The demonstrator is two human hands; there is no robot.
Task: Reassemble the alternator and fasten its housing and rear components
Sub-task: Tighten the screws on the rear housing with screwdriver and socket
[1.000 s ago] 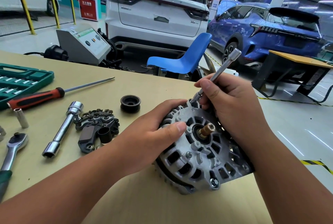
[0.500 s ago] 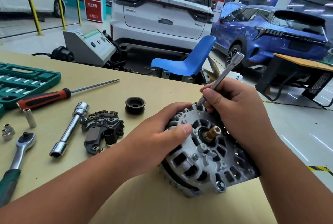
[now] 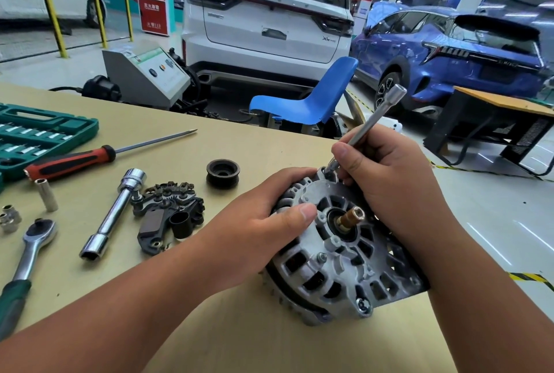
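Note:
The silver alternator point(image 3: 338, 258) lies on the tan table point(image 3: 239, 144) near its right edge, its copper-tipped shaft point(image 3: 350, 216) pointing up. My left hand point(image 3: 257, 228) grips the housing's left rim, thumb on its face. My right hand point(image 3: 386, 180) holds a thin chrome socket extension point(image 3: 371, 120), whose lower end sits on the housing's far edge. To the left lie the black rectifier and regulator assembly point(image 3: 168, 216) and the black pulley point(image 3: 222, 173).
Left of the alternator lie a chrome tube socket wrench point(image 3: 112, 213), a red-handled screwdriver point(image 3: 72, 161), a ratchet point(image 3: 27, 255), loose sockets point(image 3: 45, 194) and a green socket case point(image 3: 39, 135). Beyond the table stand a blue chair point(image 3: 308, 102) and parked cars.
The hands, alternator and extension keep the same grip and pose; only the view has shifted a little, so everything sits slightly lower and more to the right in frame.

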